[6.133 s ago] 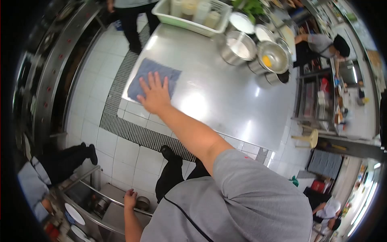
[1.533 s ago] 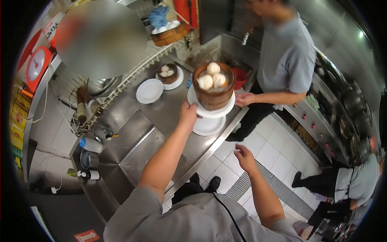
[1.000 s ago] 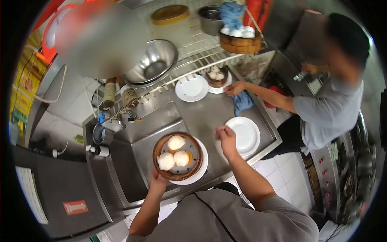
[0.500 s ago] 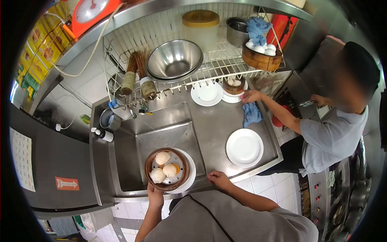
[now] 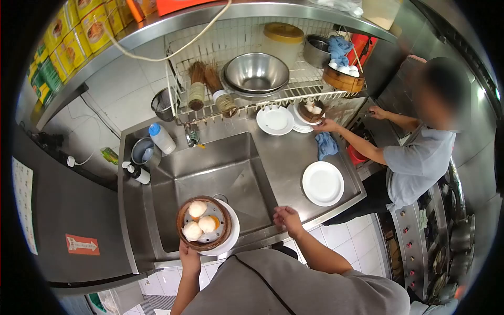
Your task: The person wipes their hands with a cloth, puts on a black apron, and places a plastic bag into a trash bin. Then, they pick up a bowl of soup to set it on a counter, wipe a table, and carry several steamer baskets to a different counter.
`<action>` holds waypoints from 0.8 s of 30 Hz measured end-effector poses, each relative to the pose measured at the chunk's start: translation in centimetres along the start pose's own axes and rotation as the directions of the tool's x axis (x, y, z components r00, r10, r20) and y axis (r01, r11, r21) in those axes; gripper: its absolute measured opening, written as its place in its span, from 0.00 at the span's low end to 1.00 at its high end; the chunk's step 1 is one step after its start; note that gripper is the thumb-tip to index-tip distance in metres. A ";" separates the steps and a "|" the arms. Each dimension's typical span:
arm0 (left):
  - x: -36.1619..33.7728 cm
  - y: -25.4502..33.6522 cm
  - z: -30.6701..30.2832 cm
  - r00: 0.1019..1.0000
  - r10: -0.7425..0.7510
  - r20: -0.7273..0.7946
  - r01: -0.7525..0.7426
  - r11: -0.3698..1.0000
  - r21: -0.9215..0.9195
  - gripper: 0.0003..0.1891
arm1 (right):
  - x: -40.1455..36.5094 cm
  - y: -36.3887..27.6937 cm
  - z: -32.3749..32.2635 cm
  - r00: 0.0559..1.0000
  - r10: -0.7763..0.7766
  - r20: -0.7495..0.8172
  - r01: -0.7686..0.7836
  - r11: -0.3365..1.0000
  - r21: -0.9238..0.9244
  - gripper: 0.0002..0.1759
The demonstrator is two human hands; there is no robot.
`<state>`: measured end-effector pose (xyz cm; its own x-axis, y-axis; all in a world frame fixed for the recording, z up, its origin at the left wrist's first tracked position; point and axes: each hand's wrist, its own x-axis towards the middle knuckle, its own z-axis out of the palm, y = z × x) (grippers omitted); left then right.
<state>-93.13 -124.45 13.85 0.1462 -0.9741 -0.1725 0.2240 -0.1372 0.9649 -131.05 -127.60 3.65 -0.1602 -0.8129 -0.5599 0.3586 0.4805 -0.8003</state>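
A round bamboo steamer (image 5: 224,231) with three pale dumplings (image 5: 198,209) inside rests on a white plate (image 5: 232,237) over the sink's front left. My left hand (image 5: 189,256) grips its near edge from below, fingers partly hidden under it. Over the sink's front right rim is my right hand (image 5: 287,217), its fingers curled loosely together; whether anything small is between them cannot be made out. An empty white plate (image 5: 323,184) lies on the steel counter, right of that hand.
A co-worker (image 5: 420,152) at the right reaches one hand to a small steamer (image 5: 311,110) on stacked plates. A blue cloth (image 5: 326,146) lies nearby. Steel bowls (image 5: 257,73) sit on the wire rack (image 5: 294,92); bottles (image 5: 161,138) stand left of the sink (image 5: 220,163).
The view has shifted. My left hand and the steamer appear further left. My right hand has lifted and turned a little. The co-worker's farther arm has stretched toward the back.
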 end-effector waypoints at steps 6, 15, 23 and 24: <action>-1.3 -1.7 -8.4 0.998 0.034 -0.060 -0.031 0.998 0.054 0.19 | 2.3 -4.0 0.8 0.983 -0.135 -0.126 0.164 0.952 0.258 0.15; -4.8 0.0 -7.6 0.948 -0.009 -0.318 -0.003 0.999 -0.038 0.22 | 11.6 -15.7 -4.6 0.912 -0.119 -0.392 0.391 0.543 0.743 0.28; -8.1 -1.9 -7.7 0.848 -0.108 -0.518 0.115 0.993 -0.018 0.16 | 14.2 -7.5 -11.5 0.893 -0.333 -0.302 0.439 0.507 0.742 0.25; -8.9 -3.7 -8.7 0.834 -0.044 -0.550 0.179 0.965 0.194 0.04 | 14.4 -6.2 -12.6 0.890 -0.365 -0.273 0.441 0.541 0.716 0.25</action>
<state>-86.87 -113.70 10.10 0.6417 -0.7078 -0.2953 0.0555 -0.3412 0.9384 -147.13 -138.12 -2.18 -0.5242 -0.8094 -0.2649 0.7819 -0.3341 -0.5264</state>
